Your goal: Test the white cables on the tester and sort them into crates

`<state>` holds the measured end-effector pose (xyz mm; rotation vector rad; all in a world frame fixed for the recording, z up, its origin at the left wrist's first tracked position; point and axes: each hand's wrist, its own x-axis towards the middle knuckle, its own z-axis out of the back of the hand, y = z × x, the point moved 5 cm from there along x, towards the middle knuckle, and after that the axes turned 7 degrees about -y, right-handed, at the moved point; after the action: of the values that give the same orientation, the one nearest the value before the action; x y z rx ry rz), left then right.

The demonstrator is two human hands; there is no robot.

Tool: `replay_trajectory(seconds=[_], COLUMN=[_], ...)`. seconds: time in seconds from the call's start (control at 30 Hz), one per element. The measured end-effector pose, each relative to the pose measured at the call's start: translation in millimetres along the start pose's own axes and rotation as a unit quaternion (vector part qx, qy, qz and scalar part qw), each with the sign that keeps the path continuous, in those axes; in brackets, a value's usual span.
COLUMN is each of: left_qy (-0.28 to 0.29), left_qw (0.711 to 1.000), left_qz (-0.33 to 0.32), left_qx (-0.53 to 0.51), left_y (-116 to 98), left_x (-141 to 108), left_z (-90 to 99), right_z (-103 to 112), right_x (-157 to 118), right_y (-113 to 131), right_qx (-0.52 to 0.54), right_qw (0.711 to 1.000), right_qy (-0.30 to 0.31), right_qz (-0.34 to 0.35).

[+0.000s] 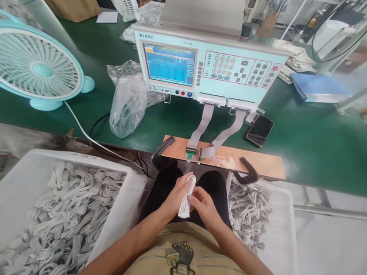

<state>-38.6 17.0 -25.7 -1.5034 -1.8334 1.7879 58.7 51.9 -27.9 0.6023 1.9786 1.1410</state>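
A folded bundle of white cable is between my two hands, over my lap. My left hand is wrapped round its left side. At its right side, my right hand has bent fingers pressed to the cable. Just beyond my hands, a copper-coloured board lies along the table's front edge, with a small green connector on it. Two grey ribbon cables run from there up to a light-blue test instrument with a lit screen.
White bins of bundled cables stand at the left and right. Black clamps hold the board's ends. On the green table are a fan, a plastic bag, a phone and a blue folder.
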Motion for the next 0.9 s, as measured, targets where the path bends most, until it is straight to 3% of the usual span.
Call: replay_trajectory(seconds=[0.1, 0.17, 0.27, 0.37, 0.43, 0.5, 0.57, 0.67, 0.77, 0.83, 0.9], left_qy=[0.039, 0.060, 0.052, 0.041, 0.052, 0.064, 0.067, 0.090, 0.128, 0.134, 0.116], left_qw=[0.995, 0.987, 0.981, 0.979, 0.978, 0.976, 0.974, 0.966, 0.964, 0.977, 0.989], left_qz=[0.051, 0.089, 0.122, 0.148, 0.162, 0.175, 0.185, 0.210, 0.215, 0.165, 0.043], left_qx=[-0.071, -0.118, -0.144, -0.134, -0.124, -0.116, -0.113, -0.118, -0.090, -0.023, 0.086], left_y=[3, 5, 8, 14, 16, 14, 11, 5, 3, 1, -7], left_x=[-9, -11, -6, 0, 2, 2, 2, -2, -7, -7, -2], left_z=[-0.7, -0.8, 4.7, 10.6, 10.7, 8.1, 3.7, -6.8, -15.1, -15.0, -11.6], right_z=[0, 1, -3, -15, -21, -23, -23, -20, -16, -10, -1], right_x=[2, -2, -10, -17, -20, -20, -19, -16, -10, -1, 12], right_y=[-2, 5, 25, 38, 42, 45, 47, 48, 48, 50, 52], right_qx=[-0.072, -0.181, -0.383, -0.519, -0.560, -0.583, -0.591, -0.580, -0.549, -0.507, -0.438], right_qw=[0.995, 0.974, 0.882, 0.757, 0.691, 0.649, 0.627, 0.625, 0.657, 0.716, 0.799], right_qy=[-0.042, -0.064, -0.050, 0.057, 0.133, 0.172, 0.182, 0.169, 0.137, 0.087, 0.017], right_qz=[0.051, 0.119, 0.270, 0.393, 0.436, 0.458, 0.474, 0.494, 0.498, 0.471, 0.411])
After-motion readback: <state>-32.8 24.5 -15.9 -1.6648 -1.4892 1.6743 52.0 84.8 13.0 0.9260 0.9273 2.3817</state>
